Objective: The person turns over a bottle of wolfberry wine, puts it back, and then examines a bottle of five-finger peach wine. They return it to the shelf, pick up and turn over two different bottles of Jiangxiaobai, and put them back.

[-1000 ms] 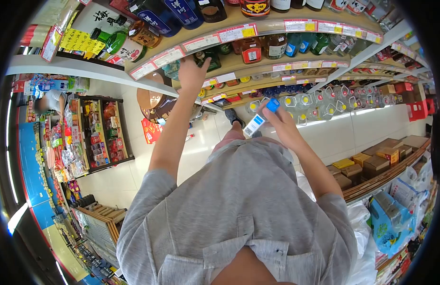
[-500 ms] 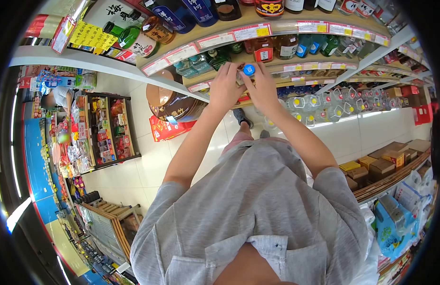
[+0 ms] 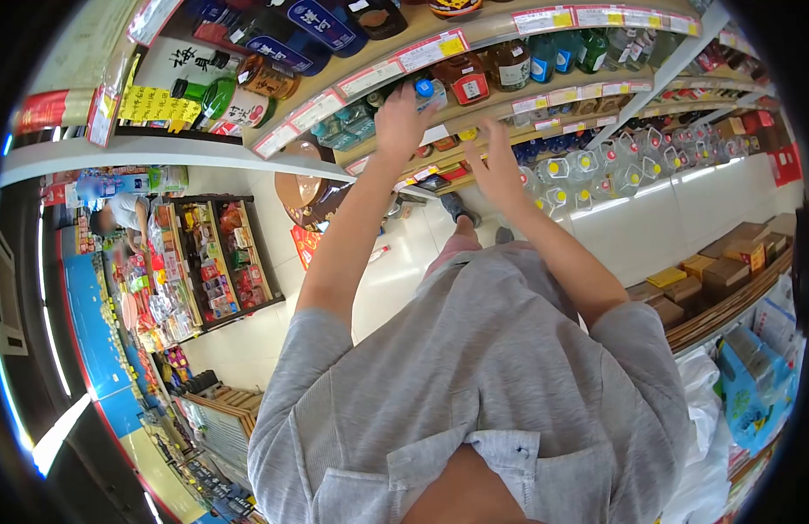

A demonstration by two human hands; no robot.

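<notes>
My left hand [image 3: 403,122] is raised to the middle shelf [image 3: 474,112] and grips a small clear bottle with a blue cap [image 3: 426,90], which it holds among the other bottles standing there. My right hand [image 3: 496,164] hangs just below and to the right of it. Its fingers are spread, it holds nothing, and it is near the shelf's price-tag strip [image 3: 544,103]. Both of my arms reach up from my grey shirt.
Shelves of bottles with red and yellow price tags fill the top. Clear jugs with yellow caps [image 3: 588,170] line a lower shelf, and a brown jar [image 3: 304,192] stands to the left. Cardboard boxes [image 3: 723,275] are at the right. Another person [image 3: 125,214] stands by a snack rack [image 3: 217,262].
Both hands were on the blue-capped bottle half a second ago. The left hand has since lifted it up to the shelf, and the right hand has let go and dropped away.
</notes>
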